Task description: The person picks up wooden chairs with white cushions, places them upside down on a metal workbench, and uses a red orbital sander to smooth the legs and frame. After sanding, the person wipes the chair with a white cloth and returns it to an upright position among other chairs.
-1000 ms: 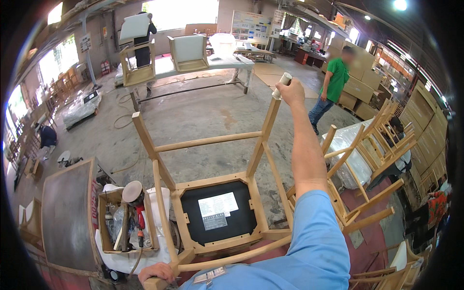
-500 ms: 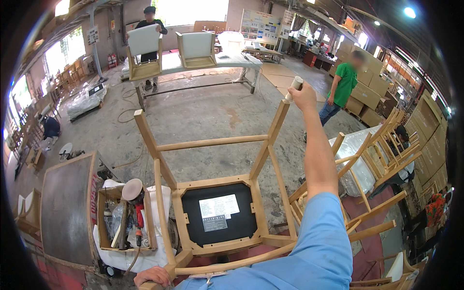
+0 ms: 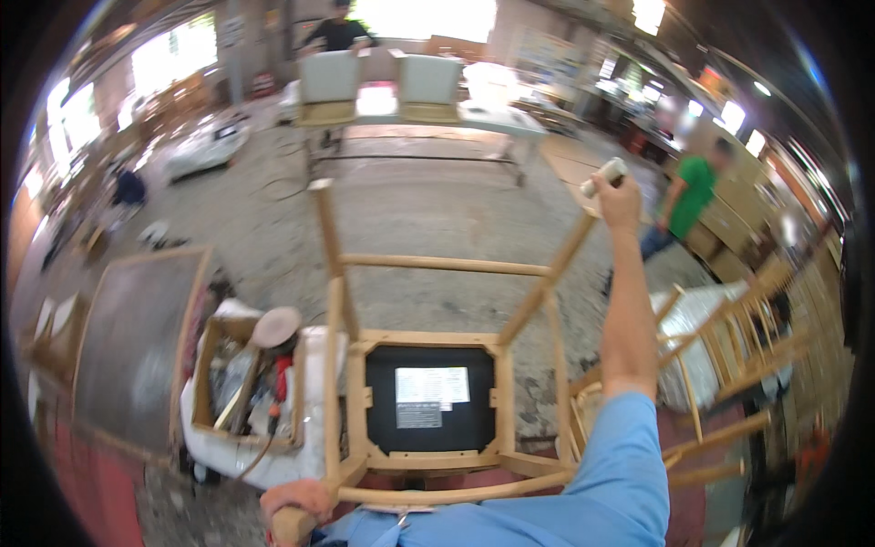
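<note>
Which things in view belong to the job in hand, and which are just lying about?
In use:
- upturned chair, gripped by the left hand
- pale cylinder in the right hand, near a leg

Seemingly just lying about:
- tool box
- round-pad tool
- framed dark panel
- two chairs on the far table

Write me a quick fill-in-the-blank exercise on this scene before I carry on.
1. The pale cylinder is in the person's ____ hand.
2. In the picture, the tool box sits to the ____ of the chair.
3. The sleeve is light ____.
4. The person standing at right wears a ____ shirt.

Missing words: right; left; blue; green.
</note>
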`<act>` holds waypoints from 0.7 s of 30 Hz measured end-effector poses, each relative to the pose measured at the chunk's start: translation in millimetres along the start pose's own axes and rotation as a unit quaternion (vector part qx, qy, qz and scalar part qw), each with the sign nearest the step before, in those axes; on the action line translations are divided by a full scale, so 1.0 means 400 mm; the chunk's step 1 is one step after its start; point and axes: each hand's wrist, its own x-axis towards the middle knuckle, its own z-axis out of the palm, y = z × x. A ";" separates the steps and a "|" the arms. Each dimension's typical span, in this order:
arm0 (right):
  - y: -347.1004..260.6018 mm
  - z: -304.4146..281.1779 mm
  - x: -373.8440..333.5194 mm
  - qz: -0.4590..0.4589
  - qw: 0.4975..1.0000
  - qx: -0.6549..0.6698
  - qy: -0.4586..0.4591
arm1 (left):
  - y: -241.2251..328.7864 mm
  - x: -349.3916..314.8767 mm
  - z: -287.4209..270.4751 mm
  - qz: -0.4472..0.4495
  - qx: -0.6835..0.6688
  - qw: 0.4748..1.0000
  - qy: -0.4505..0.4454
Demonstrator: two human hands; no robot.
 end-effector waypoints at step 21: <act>-0.831 0.519 -0.281 -0.156 0.926 0.208 -0.274 | 0.028 -0.012 0.000 -0.042 0.097 0.994 -0.034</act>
